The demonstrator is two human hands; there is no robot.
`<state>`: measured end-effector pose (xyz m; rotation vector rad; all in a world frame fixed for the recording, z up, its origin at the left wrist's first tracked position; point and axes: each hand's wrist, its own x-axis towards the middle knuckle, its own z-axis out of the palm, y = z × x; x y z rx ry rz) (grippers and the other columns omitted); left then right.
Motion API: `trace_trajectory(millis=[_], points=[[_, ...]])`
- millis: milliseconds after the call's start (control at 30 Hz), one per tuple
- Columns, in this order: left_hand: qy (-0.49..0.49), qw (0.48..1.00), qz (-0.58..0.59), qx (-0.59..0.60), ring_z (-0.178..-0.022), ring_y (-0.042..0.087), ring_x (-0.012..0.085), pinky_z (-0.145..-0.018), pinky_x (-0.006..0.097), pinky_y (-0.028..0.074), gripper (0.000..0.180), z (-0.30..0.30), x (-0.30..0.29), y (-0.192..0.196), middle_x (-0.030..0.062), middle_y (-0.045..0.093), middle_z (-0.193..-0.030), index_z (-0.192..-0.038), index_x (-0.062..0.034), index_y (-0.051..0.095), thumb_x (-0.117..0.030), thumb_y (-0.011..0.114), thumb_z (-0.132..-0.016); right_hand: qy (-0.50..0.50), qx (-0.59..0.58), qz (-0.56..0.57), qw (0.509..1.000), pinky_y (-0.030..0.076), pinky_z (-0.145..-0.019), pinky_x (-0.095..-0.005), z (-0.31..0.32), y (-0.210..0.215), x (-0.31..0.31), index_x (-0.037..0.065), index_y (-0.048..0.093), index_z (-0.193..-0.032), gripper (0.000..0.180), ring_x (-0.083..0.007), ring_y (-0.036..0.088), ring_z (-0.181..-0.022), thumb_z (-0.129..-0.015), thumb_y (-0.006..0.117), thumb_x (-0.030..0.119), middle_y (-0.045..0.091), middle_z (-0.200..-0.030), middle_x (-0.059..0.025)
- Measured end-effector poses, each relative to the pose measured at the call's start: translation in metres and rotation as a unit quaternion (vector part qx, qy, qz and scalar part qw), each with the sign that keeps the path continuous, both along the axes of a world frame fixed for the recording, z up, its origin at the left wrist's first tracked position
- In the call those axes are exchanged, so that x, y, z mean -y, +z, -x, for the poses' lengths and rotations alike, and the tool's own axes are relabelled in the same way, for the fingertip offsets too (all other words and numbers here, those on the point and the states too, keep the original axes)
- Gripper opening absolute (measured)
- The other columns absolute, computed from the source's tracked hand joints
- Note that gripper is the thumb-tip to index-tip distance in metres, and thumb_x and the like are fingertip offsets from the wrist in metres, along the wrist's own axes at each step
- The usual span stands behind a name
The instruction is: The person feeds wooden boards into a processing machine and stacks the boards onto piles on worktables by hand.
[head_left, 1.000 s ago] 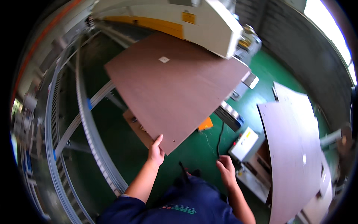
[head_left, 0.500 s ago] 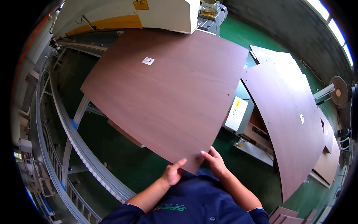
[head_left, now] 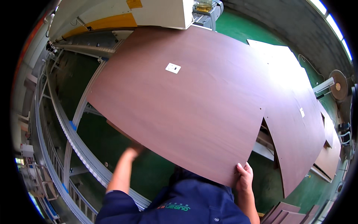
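Taking the view as a clock dial, the wide brown board [head_left: 179,112] fills the middle, its far edge right by the white machine [head_left: 164,13] at 12 o'clock and its near edge beside the person's blue shirt [head_left: 194,198] at 6. The right hand [head_left: 244,178] grips the board's near corner at about 5 o'clock, thumb and fingertips showing on the top face. The left hand [head_left: 133,150] is at the near edge between 7 and 8 o'clock; it is blurred and partly hidden, so I cannot tell whether it is closed on the board or only reaching under it.

For good handling, a board this broad asks for a wide spread between the hands, and the gap here looks about right. The left palm would serve best flat beneath the edge, sharing the weight so that the right corner does not twist. Keeping the face level seems wise, since the machine is close at 12 and a second board [head_left: 298,142], at 3 to 4 o'clock, is overlapped in view by the right edge. A knock against either could chip a corner. The metal rail [head_left: 86,158] at 8 o'clock deserves elbow room too.
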<state>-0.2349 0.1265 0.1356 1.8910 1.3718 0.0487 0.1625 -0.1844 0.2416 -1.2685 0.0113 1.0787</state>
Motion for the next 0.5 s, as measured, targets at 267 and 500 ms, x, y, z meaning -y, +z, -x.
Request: trace_trajectory(millis=[267, 500], points=[[0.411, 0.882, -0.209, 0.095, -0.063, 0.052, 0.0188, -0.062, 0.036, 0.045, 0.031, 0.203, -0.209, 0.078, 0.0053, 0.053, -0.070, -0.084, -0.0007, 0.058, -0.031, 0.052, -0.088, -0.062, 0.062, 0.094, 0.992, 0.042, -0.064, -0.0239, -0.046, 0.026, 0.048, 0.000, 0.061, -0.103, 0.016, -0.0088, 0.053, -0.069, -0.089, 0.053, 0.004, 0.063, -0.083, -0.0015], [0.176, 0.962, -0.190, -0.088, -0.107, 0.055, 0.0411, -0.091, 0.045, 0.042, 0.067, 0.045, -0.241, 0.083, 0.0261, 0.060, -0.111, -0.108, 0.0049, 0.057, -0.058, 0.041, -0.093, -0.139, 0.118, 0.161, 0.970, 0.046, -0.074, -0.0263, -0.084, 0.022, 0.118, -0.001, 0.060, -0.098, 0.012, -0.0125, 0.059, -0.080, -0.090, 0.054, 0.005, 0.065, -0.092, -0.0065]])
